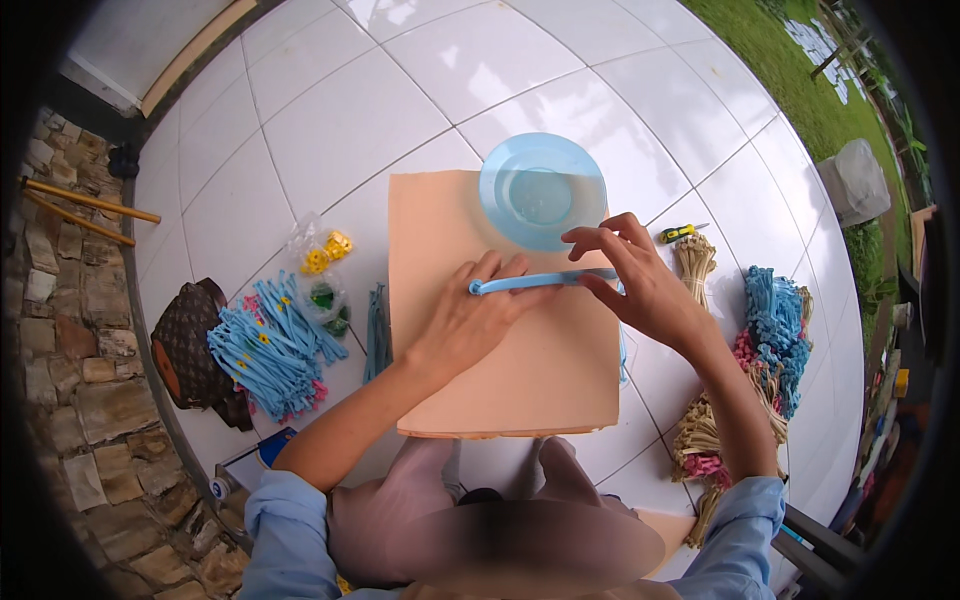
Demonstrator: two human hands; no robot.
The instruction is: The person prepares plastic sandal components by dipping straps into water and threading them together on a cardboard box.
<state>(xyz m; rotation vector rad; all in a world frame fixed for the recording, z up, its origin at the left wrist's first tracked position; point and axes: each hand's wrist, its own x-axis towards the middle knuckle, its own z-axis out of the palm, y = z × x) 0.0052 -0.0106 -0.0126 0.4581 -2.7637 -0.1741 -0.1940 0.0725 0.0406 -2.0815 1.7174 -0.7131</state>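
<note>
In the head view, I saw both hands meet at the middle of the frame over a peach board (520, 370) that lay flat on the white tiled floor (330, 110); the board seemed to serve as a work surface, keeping the piece off the tiles. The left hand (470, 320) lay palm down, its fingers together and pressing one end of a light blue strip (540, 282) against the board, apparently to stop it sliding; the right hand (640, 285) came in from the right, thumb and forefinger pinched on the strip's other end, the remaining fingers spread apart above it; so the strip ran level between the two hands, just below a pale blue plate (542, 190) that rested on the board's upper edge, within easy reach. At left of centre sat a heap of blue strips (265, 350), a dark patterned bag (190, 345) beside it, and a clear packet of yellow and green beads (325, 270); at the right edge lay bundles of blue, pink and tan strips (770, 330), with a small yellow cutter (680, 233) above them; materials seemed sorted to either side of the seated person.
</note>
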